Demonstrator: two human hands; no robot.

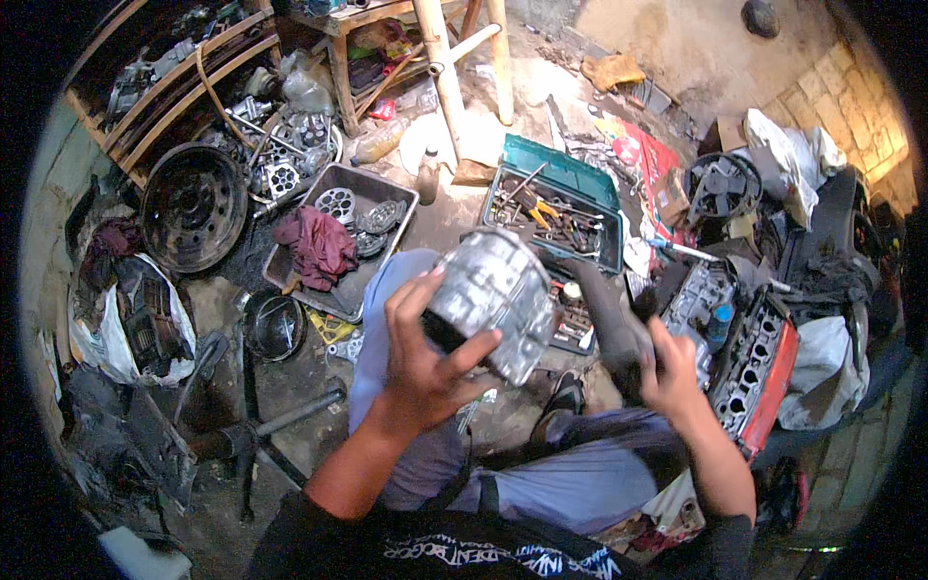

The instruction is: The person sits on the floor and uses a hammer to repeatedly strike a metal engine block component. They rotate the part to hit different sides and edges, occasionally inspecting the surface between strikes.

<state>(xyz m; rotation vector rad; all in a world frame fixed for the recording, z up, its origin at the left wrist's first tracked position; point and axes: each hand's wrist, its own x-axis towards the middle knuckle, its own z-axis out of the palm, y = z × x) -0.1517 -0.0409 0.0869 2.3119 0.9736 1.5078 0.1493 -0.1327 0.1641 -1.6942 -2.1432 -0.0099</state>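
My left hand (425, 358) is wrapped round a silvery cast-metal housing (493, 295), fingers over its top and thumb along its near side. The housing is tilted, and a dark opening shows near my palm. It is held up above my lap. To the right, my right hand (669, 372) is closed with its index finger pointing up. It holds what looks like a small brush with dark bristles (645, 305); most of its handle is hidden. The brush is apart from the housing. A dark grey elongated shape (604, 324) lies between the two.
Beyond the housing stands an opened green toolbox (559, 172) full of hand tools. At left are a grey tray (406, 208) with metal parts and a maroon cloth (319, 248), and a wheel rim (195, 208). Engine parts (749, 377) crowd the right side.
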